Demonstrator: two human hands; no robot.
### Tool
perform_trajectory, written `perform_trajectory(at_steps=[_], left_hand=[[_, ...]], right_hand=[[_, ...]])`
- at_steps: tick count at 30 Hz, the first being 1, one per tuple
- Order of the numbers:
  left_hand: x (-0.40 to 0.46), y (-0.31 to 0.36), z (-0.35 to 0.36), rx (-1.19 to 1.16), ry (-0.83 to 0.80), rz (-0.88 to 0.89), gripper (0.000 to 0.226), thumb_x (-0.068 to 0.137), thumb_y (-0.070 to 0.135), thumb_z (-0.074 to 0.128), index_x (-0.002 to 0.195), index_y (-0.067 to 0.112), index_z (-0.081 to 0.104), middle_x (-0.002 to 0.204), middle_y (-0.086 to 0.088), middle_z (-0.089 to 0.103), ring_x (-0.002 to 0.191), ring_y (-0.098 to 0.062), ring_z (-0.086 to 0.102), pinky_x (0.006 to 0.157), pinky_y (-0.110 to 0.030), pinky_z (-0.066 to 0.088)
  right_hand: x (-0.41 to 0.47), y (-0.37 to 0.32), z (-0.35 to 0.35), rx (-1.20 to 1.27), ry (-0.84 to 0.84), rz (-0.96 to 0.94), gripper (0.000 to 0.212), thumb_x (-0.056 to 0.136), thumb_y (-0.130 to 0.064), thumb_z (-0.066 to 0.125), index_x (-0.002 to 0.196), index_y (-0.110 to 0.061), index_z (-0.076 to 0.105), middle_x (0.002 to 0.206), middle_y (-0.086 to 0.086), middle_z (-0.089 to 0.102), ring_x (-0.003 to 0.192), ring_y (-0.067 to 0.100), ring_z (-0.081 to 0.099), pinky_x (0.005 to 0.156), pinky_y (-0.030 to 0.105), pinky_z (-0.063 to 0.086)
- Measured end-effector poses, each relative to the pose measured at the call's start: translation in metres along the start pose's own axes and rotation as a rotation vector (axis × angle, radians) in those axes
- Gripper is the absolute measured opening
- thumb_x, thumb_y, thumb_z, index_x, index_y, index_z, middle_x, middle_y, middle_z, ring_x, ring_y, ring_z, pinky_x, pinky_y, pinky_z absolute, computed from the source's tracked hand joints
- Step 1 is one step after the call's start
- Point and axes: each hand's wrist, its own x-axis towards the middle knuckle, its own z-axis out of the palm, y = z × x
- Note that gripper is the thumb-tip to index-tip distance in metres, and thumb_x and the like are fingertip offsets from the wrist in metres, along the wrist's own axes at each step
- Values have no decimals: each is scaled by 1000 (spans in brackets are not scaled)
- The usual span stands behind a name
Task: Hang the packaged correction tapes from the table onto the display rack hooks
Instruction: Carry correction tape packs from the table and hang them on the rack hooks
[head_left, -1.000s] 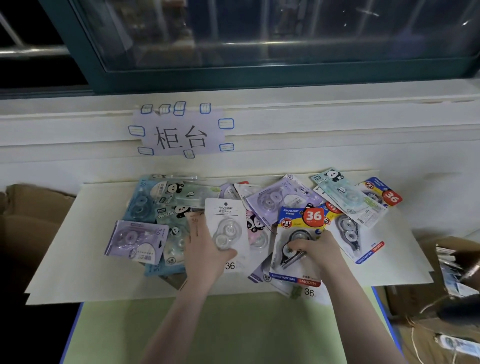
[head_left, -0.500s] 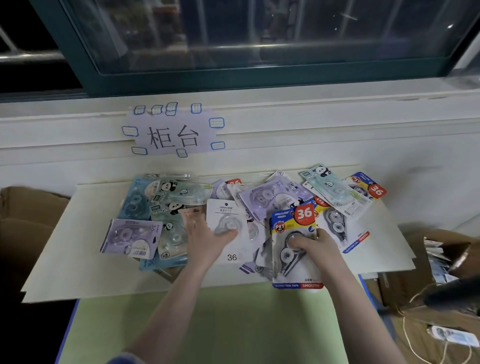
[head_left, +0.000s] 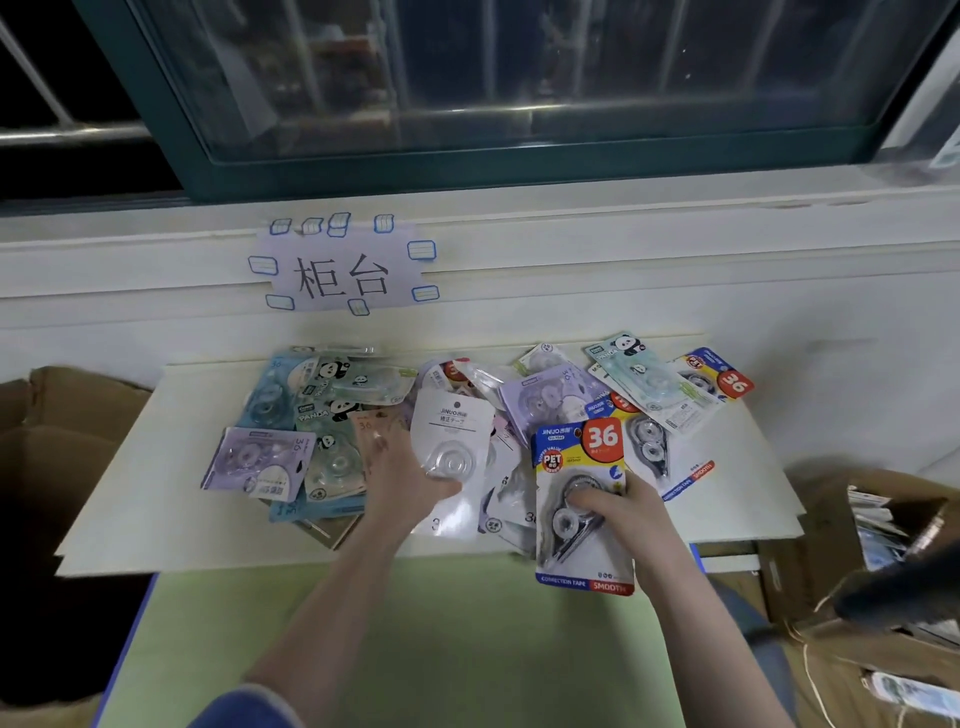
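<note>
Correction tape pack (head_left: 579, 512), right-hand fingers (head_left: 589, 500) gripping

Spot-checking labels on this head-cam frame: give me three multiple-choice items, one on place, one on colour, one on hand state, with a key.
1. Where does the paper sign hang?
A. on the wall below the window
B. on the cardboard box
C. on the green tabletop

2. What colour is the circle behind the "36" on the pack in the right hand?
A. green
B. red
C. black

3. What is the left hand doing?
A. lying flat, holding nothing
B. gripping the white pack
C. holding the purple pack at the far left

Key: 1 A, the sign is taped to the wall above the pile; 2 B, the circle is red; 3 B, the thumb pinches the white pack's blister.
</note>
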Motion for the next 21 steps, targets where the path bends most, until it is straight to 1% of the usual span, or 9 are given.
perform_trajectory(at_steps=[2,4,6,8,10,14,17,19,21], left_hand=[[-7,0,2,-12,8,39,95,62,32,88,137,7,35,138,-13,36,138,-33,26,105,-48,37],[-14,1,1,-41,19,69,87,63,34,87,132,7,40,127,-10,44,126,-31,39,99,-45,41],[-9,0,2,-38,0,54,81,59,53,82,120,10,50,118,-8,51,116,-28,47,98,-46,45],[16,-18,13,-36,-39,19,86,44,82,70,100,17,59,104,-5,62,103,-31,59,89,-51,53],[37,-26,18,-59,-108,-12,86,38,91,65,88,20,63,87,-3,68,85,-30,66,77,-50,57],[28,11,-15,-40,-301,25,40,67,45,83,89,18,65,88,-2,70,80,-16,66,70,-25,53],[30,20,-19,-53,-279,54,57,63,38,87,107,14,61,99,-1,69,88,-16,65,83,-36,54],[24,26,-18,-58,-178,69,62,66,28,87,116,11,55,98,0,64,88,-17,60,82,-35,49],[16,32,-18,-48,-120,57,69,68,27,86,122,10,47,102,0,58,91,-19,55,79,-33,43]], right_hand=[[0,-2,-3,30,-12,13,21,74,-1,69,95,-1,65,88,16,72,80,33,68,77,44,54],[-1,-4,-6,49,-34,15,19,76,1,67,95,1,65,89,17,72,74,27,67,69,36,53],[0,-4,-8,59,-49,13,21,76,1,66,97,3,64,91,19,71,73,26,66,68,34,52],[1,-2,-10,75,-54,20,24,76,0,67,99,3,63,92,19,71,75,28,68,69,35,53],[2,-1,-11,79,-56,27,25,76,0,66,100,2,63,93,18,71,77,29,69,68,35,53],[2,-2,-13,69,-64,24,25,76,1,65,101,1,64,93,18,71,77,29,68,66,33,53],[4,-1,-14,45,-67,22,26,76,-2,67,101,0,63,93,18,71,84,33,69,73,39,54],[5,-2,-13,37,-61,26,27,75,-5,68,101,0,64,93,17,72,86,33,68,78,43,54],[3,-6,-11,22,-46,8,32,71,-19,72,99,-4,65,91,12,72,87,30,69,83,46,53]])
